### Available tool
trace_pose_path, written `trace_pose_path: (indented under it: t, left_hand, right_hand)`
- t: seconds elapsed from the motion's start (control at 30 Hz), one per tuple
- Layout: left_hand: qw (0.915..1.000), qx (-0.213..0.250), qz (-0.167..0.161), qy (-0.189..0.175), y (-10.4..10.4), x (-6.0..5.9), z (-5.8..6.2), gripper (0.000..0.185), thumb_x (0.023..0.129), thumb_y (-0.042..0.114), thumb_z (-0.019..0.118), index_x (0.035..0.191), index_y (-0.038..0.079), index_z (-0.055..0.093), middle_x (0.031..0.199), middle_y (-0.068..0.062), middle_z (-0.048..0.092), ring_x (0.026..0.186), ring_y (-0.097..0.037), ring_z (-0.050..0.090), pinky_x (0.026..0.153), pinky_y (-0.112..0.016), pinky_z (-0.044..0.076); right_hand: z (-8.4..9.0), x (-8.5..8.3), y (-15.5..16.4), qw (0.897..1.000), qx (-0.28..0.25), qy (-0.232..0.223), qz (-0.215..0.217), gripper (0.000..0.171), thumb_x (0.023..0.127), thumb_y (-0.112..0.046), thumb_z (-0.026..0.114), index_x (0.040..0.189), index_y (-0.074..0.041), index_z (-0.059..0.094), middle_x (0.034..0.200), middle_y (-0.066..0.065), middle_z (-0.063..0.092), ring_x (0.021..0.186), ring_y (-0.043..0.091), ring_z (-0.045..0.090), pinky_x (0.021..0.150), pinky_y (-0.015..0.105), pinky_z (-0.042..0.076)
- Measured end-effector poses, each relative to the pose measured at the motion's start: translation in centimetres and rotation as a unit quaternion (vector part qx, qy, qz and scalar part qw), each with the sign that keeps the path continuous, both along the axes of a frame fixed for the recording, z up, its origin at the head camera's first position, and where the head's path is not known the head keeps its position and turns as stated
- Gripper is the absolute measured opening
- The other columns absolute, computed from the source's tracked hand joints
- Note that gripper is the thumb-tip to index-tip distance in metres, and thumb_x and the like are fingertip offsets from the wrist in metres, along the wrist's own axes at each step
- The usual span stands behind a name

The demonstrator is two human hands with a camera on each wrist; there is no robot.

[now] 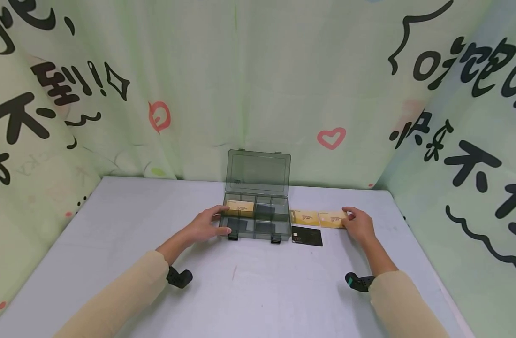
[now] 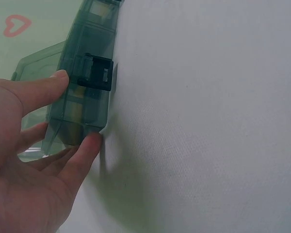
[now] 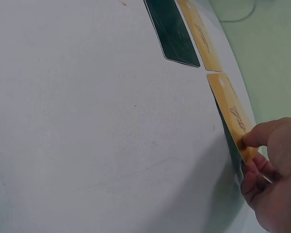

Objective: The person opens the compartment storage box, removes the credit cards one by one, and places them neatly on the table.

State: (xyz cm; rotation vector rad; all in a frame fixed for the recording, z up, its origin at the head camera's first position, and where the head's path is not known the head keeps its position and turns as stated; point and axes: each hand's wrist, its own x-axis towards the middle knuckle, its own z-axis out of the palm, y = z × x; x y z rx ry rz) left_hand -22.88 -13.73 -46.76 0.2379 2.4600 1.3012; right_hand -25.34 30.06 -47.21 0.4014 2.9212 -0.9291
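Note:
A translucent grey compartment box (image 1: pixel 263 238) stands on the table with its lid (image 1: pixel 260 172) raised at the back. My left hand (image 1: pixel 207 224) grips the box's left front corner, thumb on the front wall beside a latch (image 2: pixel 96 73) and fingers along the side. One compartment holds a stack of gold cards (image 1: pixel 240 208); dark cards lie in others. My right hand (image 1: pixel 360 226) pinches the right end of a gold card (image 3: pixel 232 114) between thumb and fingers. That end is lifted, with shadow under it. Left of it lies another gold card (image 1: pixel 304 218).
A black card (image 1: pixel 307 236) marked VIP lies flat in front of the gold cards, close to the box's right side. Behind the white table (image 1: pixel 249 291) hangs a pale green curtain (image 1: pixel 266 94) with black lettering and hearts, which also runs along both sides.

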Motion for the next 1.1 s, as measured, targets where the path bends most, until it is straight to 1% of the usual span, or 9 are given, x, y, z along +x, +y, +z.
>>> trace_pose_path:
  t: [0.2, 0.37, 0.43, 0.57, 0.73, 0.8, 0.97, 1.1]
  left_hand:
    - [1.0, -0.003, -0.001, -0.001, 0.3, 0.0, 0.2, 0.069, 0.087, 0.025, 0.072, 0.148, 0.021, 0.039, 0.157, -0.012, 0.032, 0.142, -0.035, 0.036, 0.111, -0.055, 0.036]
    - [1.0, -0.005, -0.002, 0.003, 0.3, 0.0, 0.5, 0.07, 0.088, 0.025, 0.072, 0.148, 0.02, 0.038, 0.157, -0.012, 0.032, 0.142, -0.035, 0.036, 0.112, -0.055, 0.035]
    - [1.0, -0.003, -0.001, 0.004, 0.3, 0.0, 0.6, 0.07, 0.088, 0.024, 0.072, 0.148, 0.019, 0.038, 0.157, -0.012, 0.032, 0.142, -0.035, 0.036, 0.112, -0.055, 0.035]
    - [1.0, -0.006, -0.004, 0.003, 0.3, -0.1, 0.6, 0.07, 0.088, 0.025, 0.072, 0.148, 0.02, 0.037, 0.157, -0.012, 0.032, 0.142, -0.035, 0.036, 0.111, -0.055, 0.036]
    - [1.0, -0.009, 0.001, -0.001, 0.2, -0.1, 0.6, 0.069, 0.088, 0.025, 0.072, 0.148, 0.021, 0.038, 0.157, -0.012, 0.032, 0.142, -0.035, 0.036, 0.112, -0.055, 0.035]
    - [1.0, -0.009, 0.003, 0.0, 0.2, -0.1, 0.6, 0.068, 0.088, 0.025, 0.072, 0.147, 0.021, 0.039, 0.157, -0.013, 0.032, 0.142, -0.035, 0.036, 0.112, -0.056, 0.035]
    - [0.9999, -0.011, 0.0, 0.002, 0.1, 0.0, 0.6, 0.068, 0.088, 0.024, 0.072, 0.147, 0.019, 0.039, 0.157, -0.014, 0.033, 0.142, -0.036, 0.036, 0.111, -0.056, 0.036]
    - [0.9999, -0.014, 0.0, 0.0, 0.0, 0.1, 0.4, 0.068, 0.088, 0.024, 0.071, 0.148, 0.018, 0.038, 0.156, -0.015, 0.032, 0.142, -0.037, 0.036, 0.111, -0.057, 0.036]
  right_hand:
    - [0.1, 0.1, 0.2, 1.0, 0.009, -0.006, -0.001, 0.046, 0.093, -0.008, 0.053, 0.138, 0.001, 0.048, 0.113, 0.025, 0.052, 0.1, 0.035, 0.047, 0.084, 0.042, 0.046]
    - [0.3, 0.1, 0.1, 0.999, 0.036, -0.005, -0.015, 0.04, 0.092, -0.008, 0.049, 0.131, 0.001, 0.053, 0.115, 0.025, 0.048, 0.103, 0.037, 0.045, 0.089, 0.05, 0.043]
    - [0.3, 0.1, 0.0, 0.999, 0.042, 0.0, -0.022, 0.038, 0.091, -0.006, 0.048, 0.128, 0.002, 0.054, 0.115, 0.025, 0.048, 0.103, 0.037, 0.045, 0.09, 0.051, 0.042]
    - [0.3, 0.6, 0.0, 0.999, 0.015, 0.019, -0.035, 0.038, 0.092, -0.005, 0.046, 0.127, 0.003, 0.055, 0.115, 0.025, 0.05, 0.104, 0.037, 0.046, 0.09, 0.051, 0.042]
    - [0.5, 0.9, -0.2, 0.999, -0.03, 0.023, -0.038, 0.037, 0.097, -0.014, 0.046, 0.13, 0.001, 0.053, 0.122, 0.025, 0.051, 0.11, 0.037, 0.046, 0.093, 0.048, 0.046]
    - [0.6, 0.8, -0.4, 0.998, -0.046, 0.023, -0.03, 0.038, 0.098, -0.017, 0.048, 0.132, 0.0, 0.052, 0.125, 0.025, 0.051, 0.111, 0.037, 0.046, 0.094, 0.047, 0.047]
    - [0.9, 0.9, -1.1, 0.996, -0.08, 0.028, 0.0, 0.039, 0.099, -0.019, 0.05, 0.135, -0.003, 0.052, 0.128, 0.024, 0.053, 0.115, 0.037, 0.049, 0.096, 0.043, 0.048]
    - [1.7, 1.0, -2.5, 0.995, -0.098, 0.034, 0.013, 0.038, 0.099, -0.02, 0.052, 0.135, -0.006, 0.053, 0.126, 0.021, 0.055, 0.114, 0.035, 0.051, 0.093, 0.038, 0.049]
